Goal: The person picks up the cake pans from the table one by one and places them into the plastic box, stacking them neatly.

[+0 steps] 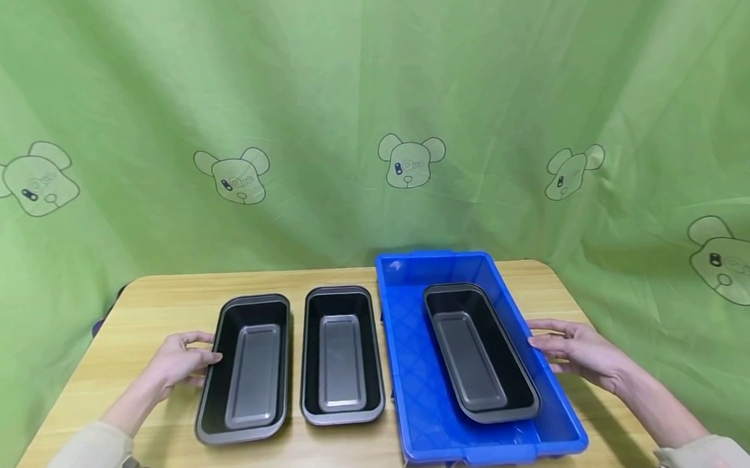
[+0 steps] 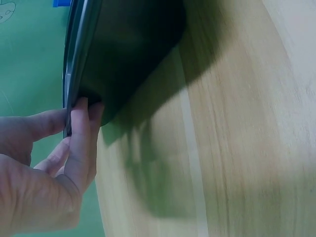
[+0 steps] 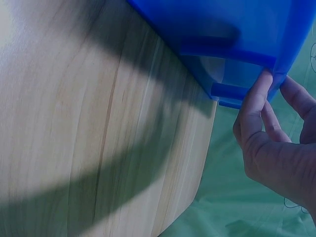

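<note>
My left hand [image 1: 183, 362] pinches the left rim of a dark grey loaf pan [image 1: 252, 374], thumb over the rim and fingers beneath it in the left wrist view. A second loaf pan [image 1: 340, 358] stands on the table just right of it. A third loaf pan [image 1: 469, 357] lies slightly askew inside a blue plastic bin [image 1: 417, 403]. At the bin's right side, my right hand [image 1: 575, 350] pinches its rim between thumb and fingers, as the right wrist view [image 3: 276, 128] also shows.
The wooden table [image 1: 337, 458] carries the pans and the bin. Behind and to the right hangs a green curtain [image 1: 313, 73] printed with bear faces. The bin reaches close to the table's back edge.
</note>
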{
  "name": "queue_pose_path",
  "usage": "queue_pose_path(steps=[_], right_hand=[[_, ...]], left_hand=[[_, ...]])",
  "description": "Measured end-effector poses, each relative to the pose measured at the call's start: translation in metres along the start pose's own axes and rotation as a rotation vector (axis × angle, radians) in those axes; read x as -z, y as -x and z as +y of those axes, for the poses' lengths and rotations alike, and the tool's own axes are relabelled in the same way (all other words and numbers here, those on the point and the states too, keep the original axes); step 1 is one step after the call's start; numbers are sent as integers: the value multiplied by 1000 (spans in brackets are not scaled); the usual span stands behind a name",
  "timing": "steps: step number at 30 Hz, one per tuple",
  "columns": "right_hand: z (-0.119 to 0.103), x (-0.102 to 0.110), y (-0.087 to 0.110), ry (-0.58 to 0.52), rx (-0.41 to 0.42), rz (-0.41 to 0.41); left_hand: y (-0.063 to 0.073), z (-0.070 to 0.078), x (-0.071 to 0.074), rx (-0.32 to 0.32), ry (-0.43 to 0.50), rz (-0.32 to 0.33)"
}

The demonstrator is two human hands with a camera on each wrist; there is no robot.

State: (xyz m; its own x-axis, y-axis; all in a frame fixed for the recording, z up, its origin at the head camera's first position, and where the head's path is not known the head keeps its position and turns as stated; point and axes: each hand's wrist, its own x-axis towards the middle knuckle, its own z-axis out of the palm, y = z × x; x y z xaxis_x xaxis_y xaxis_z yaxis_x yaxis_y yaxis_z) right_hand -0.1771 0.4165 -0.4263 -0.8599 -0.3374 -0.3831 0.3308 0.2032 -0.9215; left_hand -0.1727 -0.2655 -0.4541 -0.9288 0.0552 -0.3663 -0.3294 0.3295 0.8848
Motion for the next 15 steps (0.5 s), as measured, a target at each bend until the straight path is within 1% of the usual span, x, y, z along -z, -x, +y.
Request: queue_pose_path(steps=[4, 9, 15], right_hand=[[0, 0, 2, 5, -2, 5], [2, 1, 0, 13, -8, 21], [1, 0, 1, 25, -3, 16]], left_hand=[[-1, 1, 0, 13, -3, 5], [-1, 0, 1, 3, 11, -6], [0, 1, 2, 3, 16, -11]])
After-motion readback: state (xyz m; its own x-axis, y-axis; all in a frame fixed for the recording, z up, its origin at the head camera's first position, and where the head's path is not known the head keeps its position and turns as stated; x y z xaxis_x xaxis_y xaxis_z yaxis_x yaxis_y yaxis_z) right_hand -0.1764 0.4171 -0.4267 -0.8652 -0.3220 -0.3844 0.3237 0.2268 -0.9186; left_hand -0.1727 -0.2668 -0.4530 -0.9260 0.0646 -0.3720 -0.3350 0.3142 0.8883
